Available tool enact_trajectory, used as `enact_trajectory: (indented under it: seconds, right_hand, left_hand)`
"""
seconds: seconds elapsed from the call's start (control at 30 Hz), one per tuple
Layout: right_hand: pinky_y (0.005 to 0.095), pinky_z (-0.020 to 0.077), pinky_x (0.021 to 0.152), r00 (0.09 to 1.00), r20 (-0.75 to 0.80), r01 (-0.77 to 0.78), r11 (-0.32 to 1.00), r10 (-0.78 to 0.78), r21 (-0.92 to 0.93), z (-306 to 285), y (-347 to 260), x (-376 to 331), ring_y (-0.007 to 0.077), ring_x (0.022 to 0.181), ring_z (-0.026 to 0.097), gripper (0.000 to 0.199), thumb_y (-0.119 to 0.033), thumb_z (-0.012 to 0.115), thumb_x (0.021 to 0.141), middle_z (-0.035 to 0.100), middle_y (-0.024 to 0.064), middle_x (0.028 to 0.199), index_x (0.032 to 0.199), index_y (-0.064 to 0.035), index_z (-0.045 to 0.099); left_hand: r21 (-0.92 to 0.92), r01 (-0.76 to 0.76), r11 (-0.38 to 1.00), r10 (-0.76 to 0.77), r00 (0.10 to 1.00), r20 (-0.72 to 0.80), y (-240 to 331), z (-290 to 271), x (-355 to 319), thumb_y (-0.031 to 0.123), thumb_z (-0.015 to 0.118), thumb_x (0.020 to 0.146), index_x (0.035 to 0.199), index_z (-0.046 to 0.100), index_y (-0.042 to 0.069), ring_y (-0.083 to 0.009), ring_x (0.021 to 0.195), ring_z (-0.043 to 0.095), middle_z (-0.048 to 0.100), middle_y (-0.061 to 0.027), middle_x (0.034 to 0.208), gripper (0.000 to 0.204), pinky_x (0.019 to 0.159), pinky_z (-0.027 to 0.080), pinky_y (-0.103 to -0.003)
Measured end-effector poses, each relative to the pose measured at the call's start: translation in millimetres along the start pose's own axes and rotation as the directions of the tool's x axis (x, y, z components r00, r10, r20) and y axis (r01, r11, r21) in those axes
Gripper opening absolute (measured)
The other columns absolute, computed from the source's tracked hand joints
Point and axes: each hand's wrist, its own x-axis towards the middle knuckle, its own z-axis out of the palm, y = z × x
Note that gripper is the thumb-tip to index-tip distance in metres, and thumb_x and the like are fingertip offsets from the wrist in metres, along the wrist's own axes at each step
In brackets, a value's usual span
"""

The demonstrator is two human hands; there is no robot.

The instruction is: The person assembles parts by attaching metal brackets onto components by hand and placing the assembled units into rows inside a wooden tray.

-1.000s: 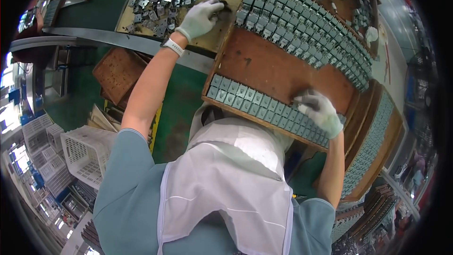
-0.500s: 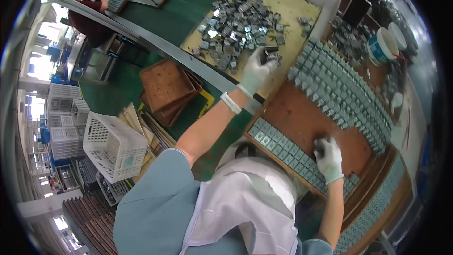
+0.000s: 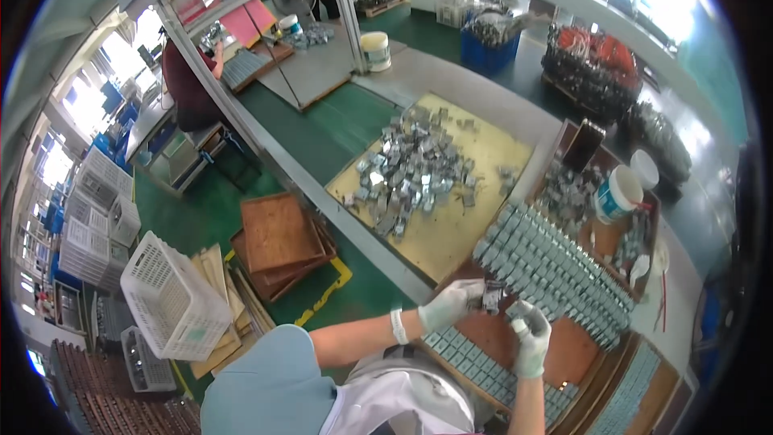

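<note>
My left hand (image 3: pixel 452 304), in a pale glove with dark fingertips, grips a small shiny metal part (image 3: pixel 493 296) above the brown wooden tray (image 3: pixel 573 340). More than one piece may be in that grip; I cannot tell. Just right of it, my right hand (image 3: pixel 531 341), gloved the same way, has its fingers curled close to the part; what they hold, if anything, is hidden. Inside the tray, grey metal parts stand in tight rows (image 3: pixel 555 270) along the far side. More flat parts (image 3: pixel 475 358) line the near edge. Bare brown board shows between them.
A heap of loose metal parts (image 3: pixel 419 165) lies on a yellow board (image 3: pixel 483 141) beyond the tray. At right stand a wooden box (image 3: pixel 651 246) and a white-and-blue tub (image 3: pixel 616 195). White crates (image 3: pixel 173 298) and stacked brown trays (image 3: pixel 278 234) sit left. Another person (image 3: pixel 189 84) works far left.
My left hand has come back from the edge of the heap to above the tray, with a metal part in it. My right hand has risen toward it. The view has tilted up.
</note>
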Motion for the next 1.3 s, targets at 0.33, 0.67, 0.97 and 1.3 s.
enact_trajectory:
  seconds: [0.33, 0.67, 0.97, 1.3]
  right_hand:
    - [0.0320, 0.0520, 0.091, 0.994, -0.045, 0.089, 0.975, -0.100, -0.205, -11.9, -2.0, 12.5, 0.0163, 0.097, 0.065, 0.036, -0.004, 0.078, 0.079, 0.071, 0.0075, 0.107, 0.113, 0.0037, 0.069]
    - [0.0261, 0.0475, 0.067, 0.995, 0.069, 0.102, 0.828, -0.077, -0.551, 2.0, -32.2, 16.3, 0.0091, 0.072, 0.057, 0.015, -0.002, 0.078, 0.077, 0.066, 0.0042, 0.081, 0.087, 0.0040, 0.069]
    - [0.0272, 0.0479, 0.088, 0.997, 0.062, 0.049, 0.979, -0.037, -0.196, -2.0, -2.9, -17.8, 0.0119, 0.098, 0.058, 0.050, -0.004, 0.080, 0.075, 0.062, 0.0059, 0.109, 0.120, 0.0023, 0.058]
    - [0.0271, 0.0500, 0.083, 0.999, 0.034, 0.025, 0.962, -0.016, -0.271, 4.1, -23.6, 2.4, 0.0123, 0.092, 0.060, 0.042, -0.006, 0.074, 0.078, 0.062, 0.0052, 0.101, 0.115, 0.0012, 0.057]
  left_hand:
    - [0.419, -0.172, 0.892, 0.187, 0.982, 0.004, 3.7, 46.9, 2.7, 0.014, 0.067, 0.097, 0.126, 0.063, -0.005, -0.0138, 0.104, 0.065, 0.069, -0.0088, 0.118, 0.035, 0.091, 0.055, -0.030]
    - [0.700, -0.067, 0.711, 0.114, 0.993, -0.021, 22.2, 39.8, 4.5, -0.001, 0.054, 0.098, 0.120, 0.066, -0.004, -0.0100, 0.093, 0.064, 0.071, -0.0052, 0.103, 0.026, 0.084, 0.052, -0.026]
    - [0.655, -0.103, 0.748, -0.001, 0.988, 0.157, 20.7, 24.2, -2.2, 0.000, 0.058, 0.093, 0.114, 0.068, -0.002, -0.0090, 0.094, 0.063, 0.071, -0.0053, 0.100, 0.024, 0.083, 0.052, -0.028]
    - [0.700, -0.186, 0.689, 0.146, 0.982, 0.117, 5.7, 46.0, 3.8, 0.000, 0.053, 0.094, 0.117, 0.064, -0.002, -0.0122, 0.099, 0.064, 0.070, -0.0081, 0.103, 0.025, 0.087, 0.051, -0.030]
